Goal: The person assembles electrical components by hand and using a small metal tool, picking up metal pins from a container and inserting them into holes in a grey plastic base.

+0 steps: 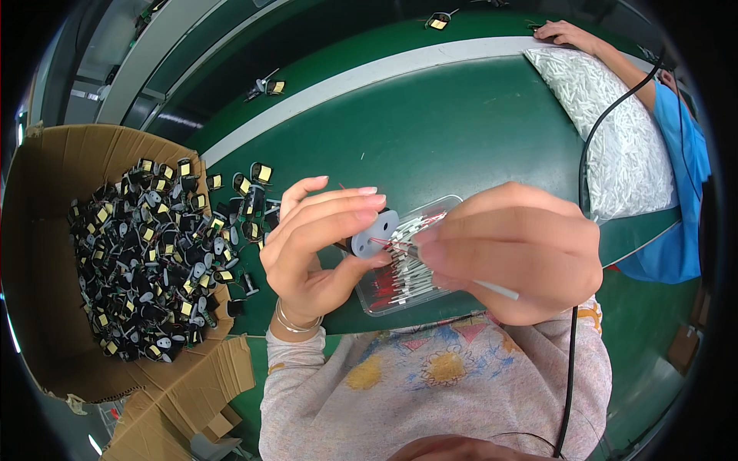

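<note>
Green bench (pixel 330 123). Cardboard box (pixel 46 173) at its left, heaped with black parts (pixel 146 261). Clear bag (pixel 626 146) of white pieces lies at right. Clear tray (pixel 377 312) of red-and-white pieces (pixel 413 278) sits below both hands. Right hand (pixel 515 246) pinches a slim pale rod; left hand (pixel 319 238) holds a grey-faced part (pixel 374 233) between fingers and thumb, above tray's left side. Rod (pixel 496 290) runs under right fingers. Thin red wires (pixel 380 242) at part's face.

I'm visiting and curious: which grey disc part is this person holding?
The grey disc part in their left hand; those in the cardboard box lie piled.
</note>
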Motion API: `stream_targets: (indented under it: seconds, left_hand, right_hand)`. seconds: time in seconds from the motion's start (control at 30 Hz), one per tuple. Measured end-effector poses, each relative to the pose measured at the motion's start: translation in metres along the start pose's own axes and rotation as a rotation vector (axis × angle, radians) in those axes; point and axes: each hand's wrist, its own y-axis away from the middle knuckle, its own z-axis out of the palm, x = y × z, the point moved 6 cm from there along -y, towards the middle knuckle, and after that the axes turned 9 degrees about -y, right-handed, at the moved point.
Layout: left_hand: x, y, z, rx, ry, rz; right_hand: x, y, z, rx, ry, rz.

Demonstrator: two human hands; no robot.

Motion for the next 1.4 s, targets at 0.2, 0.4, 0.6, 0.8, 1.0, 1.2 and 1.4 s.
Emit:
stream_targets:
  seconds: [0.2, 0.4, 0.6, 0.8, 1.0, 1.2, 1.4]
  left_hand:
    - [0.001, 0.001, -0.002, -0.009, -0.019, 0.000]
    - [0.000, 0.002, -0.003, -0.008, -0.023, -0.002]
    - [0.001, 0.000, -0.002, -0.021, 0.006, 0.002]
    - [0.003, 0.000, -0.003, -0.022, 0.003, 0.006]
    - [0.003, 0.000, -0.002, -0.015, 0.015, 0.008]
    - [0.004, 0.000, -0.002, -0.013, 0.002, 0.012]
    - [-0.001, 0.004, -0.005, 0.026, 0.013, 0.000]
  right_hand:
    - [0.002, 0.000, 0.000, -0.001, -0.006, 0.002]
    - [0.003, 0.000, 0.001, -0.006, -0.034, 0.002]
    - [0.004, -0.002, -0.002, -0.012, -0.061, 0.041]
    - [0.002, -0.002, -0.001, 0.025, -0.050, 0.053]
    - [0.001, -0.002, -0.002, 0.009, -0.038, 0.043]
    - [0.000, 0.000, -0.002, 0.018, -0.011, 0.025]
    - [-0.009, 0.003, 0.003, -0.071, 0.087, -0.055]
